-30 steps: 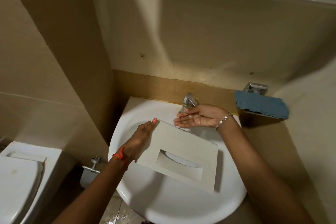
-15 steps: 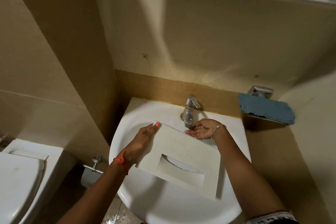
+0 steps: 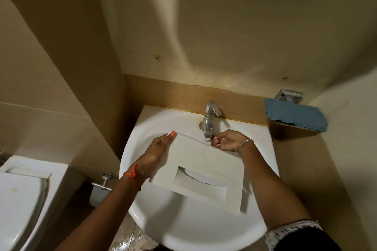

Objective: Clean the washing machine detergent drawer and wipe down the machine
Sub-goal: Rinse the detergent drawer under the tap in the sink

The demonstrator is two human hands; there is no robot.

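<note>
Gripping drawer [image 3: 204, 161] w/ left hand [image 3: 157, 154], right hand [image 3: 225, 143] beside.

Left hand [image 3: 156, 154] in thumb-over pinch on drawer [image 3: 206, 159], right hand [image 3: 225, 141] palm-up, loosely cupped.

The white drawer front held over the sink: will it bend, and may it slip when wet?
Likely stiff: the drawer front looks flat though the left hand grips only one end. Probably light, as one hand carries it. Its smooth face may turn slippery near the tap.
</note>
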